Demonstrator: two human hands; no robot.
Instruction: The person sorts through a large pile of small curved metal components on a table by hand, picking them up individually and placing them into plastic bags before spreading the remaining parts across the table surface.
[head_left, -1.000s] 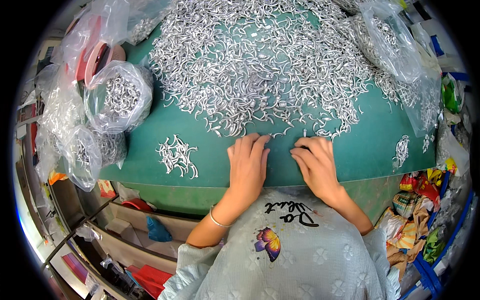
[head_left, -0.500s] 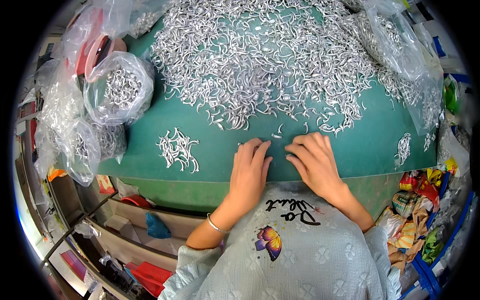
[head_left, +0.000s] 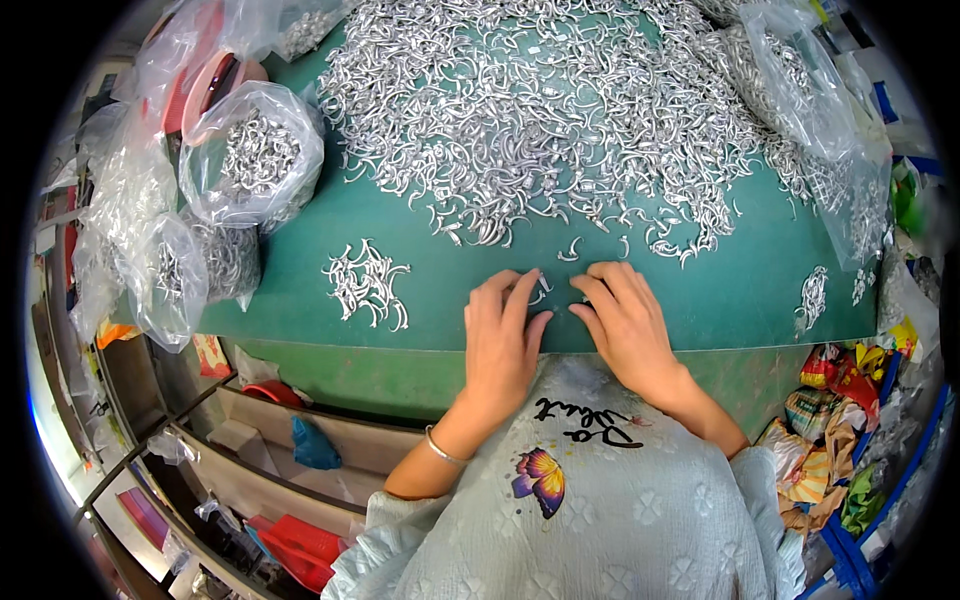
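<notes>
On the green table, near its front edge, my left hand (head_left: 503,325) has curled fingers, with a gap between thumb and forefinger. A small curved silver metal piece (head_left: 541,288) sits in that gap, and no grip on it shows. To the right, my right hand (head_left: 627,325) faces it with bent fingers, thumb and forefinger apart. A tiny glint shows between them, too small to name. Just beyond both hands lies a loose pair of curved metal pieces (head_left: 571,250). Farther back spreads a large heap of similar silver pieces (head_left: 500,150).
A small pile of curved pieces (head_left: 366,284) lies left of my hands, and a smaller pile (head_left: 812,298) far right. Open clear plastic bags (head_left: 210,200) of pieces stand at the left. Another clear bag (head_left: 810,90) leans at the back right. Below the green table (head_left: 440,322) are drawers (head_left: 270,465).
The curved piece by my left forefinger has come into sight. My left thumb and forefinger are farther apart. The view has shifted slightly, and both hands stay near the same spot.
</notes>
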